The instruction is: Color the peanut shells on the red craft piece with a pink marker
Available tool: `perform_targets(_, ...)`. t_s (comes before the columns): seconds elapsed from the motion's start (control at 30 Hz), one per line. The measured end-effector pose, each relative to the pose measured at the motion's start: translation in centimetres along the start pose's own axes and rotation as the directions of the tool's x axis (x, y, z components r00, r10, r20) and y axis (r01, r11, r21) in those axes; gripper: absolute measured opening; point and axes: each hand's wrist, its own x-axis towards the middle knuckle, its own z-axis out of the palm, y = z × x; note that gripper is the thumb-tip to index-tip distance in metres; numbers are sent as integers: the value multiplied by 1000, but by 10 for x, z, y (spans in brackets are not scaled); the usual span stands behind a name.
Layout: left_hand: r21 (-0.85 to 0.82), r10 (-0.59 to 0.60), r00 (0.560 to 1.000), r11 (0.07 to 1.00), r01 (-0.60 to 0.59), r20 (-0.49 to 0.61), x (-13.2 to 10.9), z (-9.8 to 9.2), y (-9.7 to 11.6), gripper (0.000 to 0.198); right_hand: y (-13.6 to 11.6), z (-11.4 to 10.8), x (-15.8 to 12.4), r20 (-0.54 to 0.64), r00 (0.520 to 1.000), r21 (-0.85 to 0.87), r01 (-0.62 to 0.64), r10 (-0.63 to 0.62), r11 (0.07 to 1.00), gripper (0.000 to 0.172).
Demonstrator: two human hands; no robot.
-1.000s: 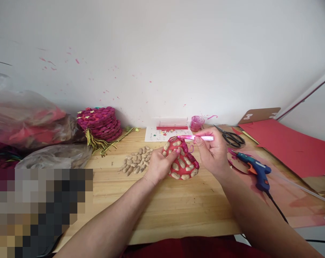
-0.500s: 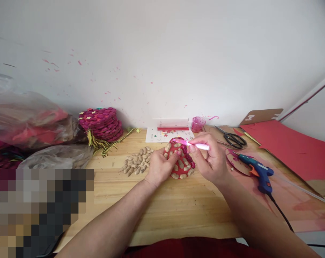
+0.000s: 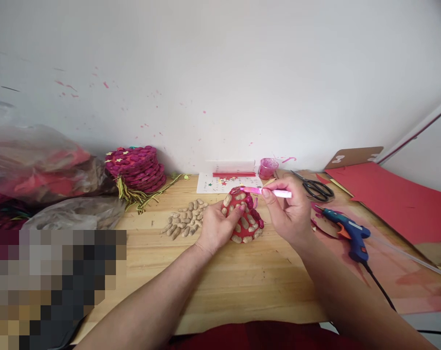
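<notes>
My left hand (image 3: 218, 222) is closed on the left edge of a red disc (image 3: 244, 232) that has peanuts in their shells fixed over it. Several peanuts along the disc's top and right edge are painted dark pink; the others keep their tan colour. My right hand (image 3: 289, 206) pinches a white-handled paintbrush (image 3: 279, 193) with a pink tip. That tip is at the top of the disc, by the painted peanuts; whether it touches them I cannot tell. Loose peanuts (image 3: 186, 218) lie in a heap just left of my left hand.
Behind the disc are a paint cup (image 3: 268, 168) and a white sheet (image 3: 205, 183) with small stars. Scissors (image 3: 317, 189), a blue glue gun (image 3: 355, 238) with its cord and red card (image 3: 398, 201) lie right. Stacked pink peanut discs (image 3: 138, 170) and plastic bags (image 3: 42, 160) stand left.
My right hand has moved slightly right with the paintbrush, which now lies flatter, its tip still near the disc's top. My left hand keeps its hold, and the view has shifted a little.
</notes>
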Motion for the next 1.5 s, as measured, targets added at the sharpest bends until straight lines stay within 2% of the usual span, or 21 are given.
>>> perform_targets(0.17,28,-1,1000,1000,1,-12,-1,1,5,38,-3,1,-2,53,999,47,5,-8,999,11)
perform_targets(0.23,70,24,1000,997,-22,-19,-1,1,6,38,-2,1,-4,70,997,7,28,-28,1000,9)
perform_targets(0.4,193,80,996,979,-69,-49,-1,0,6,36,0,-1,-4,21,995,-73,97,-96,993,12)
perform_targets(0.57,300,132,990,947,-111,-52,-2,-1,6,36,-9,1,-2,65,980,-119,192,-186,974,12)
perform_targets(0.73,296,125,991,949,-109,-39,-2,-1,5,36,-12,2,-1,37,984,-106,180,-177,978,13)
perform_targets(0.9,325,167,985,934,-147,-33,-2,-1,5,35,-13,0,0,52,973,-161,231,-225,960,14)
perform_targets(1.03,331,157,987,934,-137,-33,-2,-2,5,36,-13,-2,1,11,978,-159,208,-209,965,16)
perform_targets(1.23,363,197,979,917,-169,-43,-3,-2,5,35,-17,-2,1,53,966,-174,257,-252,951,16)
perform_targets(1.37,366,190,981,916,-162,-41,-3,-2,6,34,-17,-2,1,13,973,-171,229,-230,958,16)
perform_targets(1.5,372,207,978,911,-179,-36,-3,-2,6,35,-18,-3,2,35,972,-168,236,-233,957,13)
